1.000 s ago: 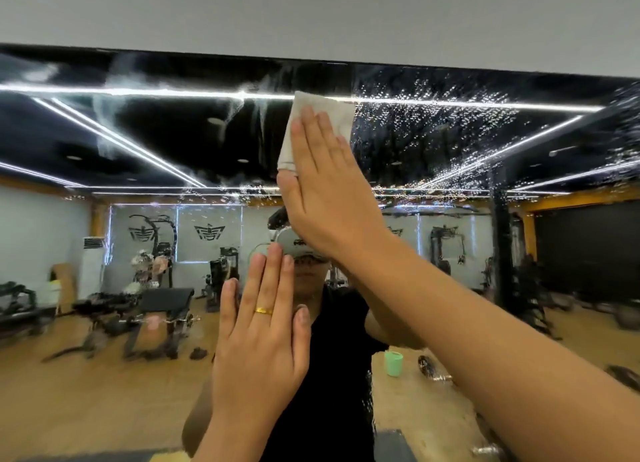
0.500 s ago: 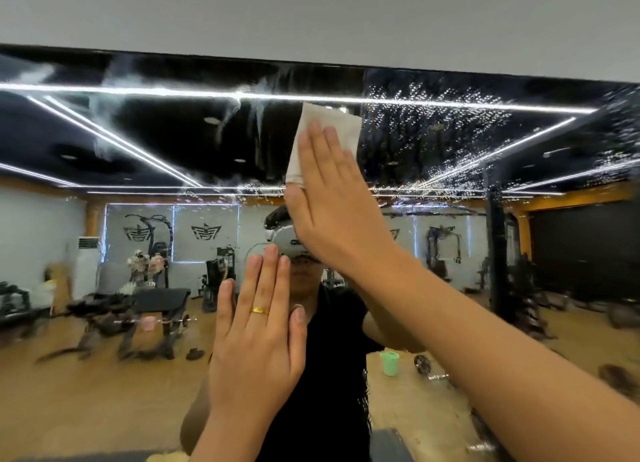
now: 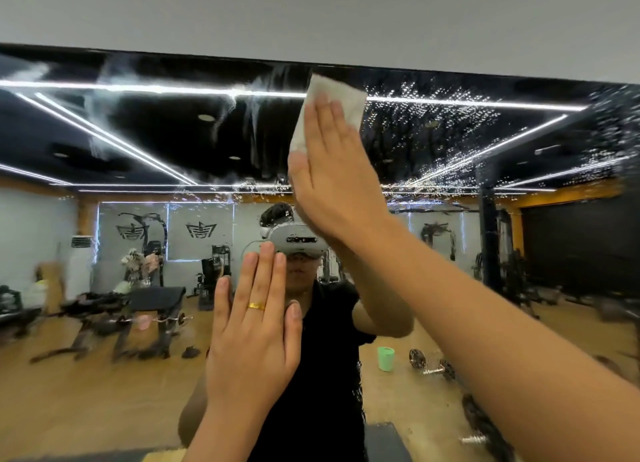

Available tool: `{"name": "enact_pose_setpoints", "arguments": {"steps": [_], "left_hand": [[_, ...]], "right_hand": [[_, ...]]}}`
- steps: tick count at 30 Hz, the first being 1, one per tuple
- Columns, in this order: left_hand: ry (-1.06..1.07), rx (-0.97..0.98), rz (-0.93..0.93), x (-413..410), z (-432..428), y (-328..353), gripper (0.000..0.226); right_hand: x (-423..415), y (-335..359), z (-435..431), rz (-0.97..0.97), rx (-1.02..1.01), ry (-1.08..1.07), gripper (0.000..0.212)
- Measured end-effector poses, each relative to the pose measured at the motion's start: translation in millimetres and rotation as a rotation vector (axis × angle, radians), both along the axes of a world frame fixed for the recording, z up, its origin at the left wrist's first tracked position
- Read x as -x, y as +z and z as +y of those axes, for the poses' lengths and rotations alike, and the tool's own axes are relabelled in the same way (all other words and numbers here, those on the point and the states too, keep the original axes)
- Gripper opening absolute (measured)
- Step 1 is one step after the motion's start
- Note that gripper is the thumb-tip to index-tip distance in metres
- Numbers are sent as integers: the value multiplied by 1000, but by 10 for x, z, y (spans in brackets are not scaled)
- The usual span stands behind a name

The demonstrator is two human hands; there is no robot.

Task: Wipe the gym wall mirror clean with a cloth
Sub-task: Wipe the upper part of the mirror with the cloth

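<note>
The right grip (image 3: 332,170), fingers straight, presses the cloth (image 3: 332,94) to the mirror (image 3: 138,142); the left grip (image 3: 252,350) rests flat below. Streaks (image 3: 104,115) lie to its left and unwiped droplets (image 3: 433,115) to its right, so the job looks roughly half done.

The wall mirror (image 3: 145,139) carries a white cloth (image 3: 334,96) near its top edge, droplets (image 3: 433,115) right, streaks (image 3: 104,90) left.

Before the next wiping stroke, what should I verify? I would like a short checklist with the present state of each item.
1. The cloth lies flat under the right hand: ok.
2. The cloth is near the mirror top edge: ok.
3. The left hand touches the mirror for support: cannot tell.
4. The droplets right of the cloth are wiped: not ok.
5. The streaks left of the cloth are gone: not ok.
</note>
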State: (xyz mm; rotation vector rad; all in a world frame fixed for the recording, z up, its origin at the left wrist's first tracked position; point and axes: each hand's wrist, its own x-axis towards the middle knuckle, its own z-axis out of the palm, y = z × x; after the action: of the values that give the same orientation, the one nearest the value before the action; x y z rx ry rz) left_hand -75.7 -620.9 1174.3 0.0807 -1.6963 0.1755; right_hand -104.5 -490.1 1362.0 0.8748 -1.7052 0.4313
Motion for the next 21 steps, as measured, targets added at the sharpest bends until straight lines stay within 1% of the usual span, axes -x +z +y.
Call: {"name": "enact_pose_setpoints", "arguments": {"steps": [2, 4, 9, 12, 14, 16, 19, 21], "left_hand": [[-1, 5, 0, 8, 5, -7, 62], [2, 7, 5, 11, 4, 4, 63], [-10, 7, -3, 12, 0, -1, 64], [-8, 6, -8, 24, 12, 13, 64], [-9, -3, -7, 23, 13, 32, 64], [-9, -1, -11, 23, 13, 37, 64], [-5, 5, -6, 29, 28, 34, 64], [-4, 2, -6, 22, 27, 11, 64]], "right_hand": [[17, -251, 29, 16, -44, -2, 64], [62, -234, 84, 43, -79, -25, 63], [161, 383, 216, 79, -51, -133, 64], [165, 629, 260, 57, -27, -134, 64], [145, 531, 235, 49, 3, -96, 64], [143, 250, 208, 71, 22, -75, 65], [188, -65, 239, 89, -20, -94, 65], [209, -36, 289, 95, -54, -110, 63]]}}
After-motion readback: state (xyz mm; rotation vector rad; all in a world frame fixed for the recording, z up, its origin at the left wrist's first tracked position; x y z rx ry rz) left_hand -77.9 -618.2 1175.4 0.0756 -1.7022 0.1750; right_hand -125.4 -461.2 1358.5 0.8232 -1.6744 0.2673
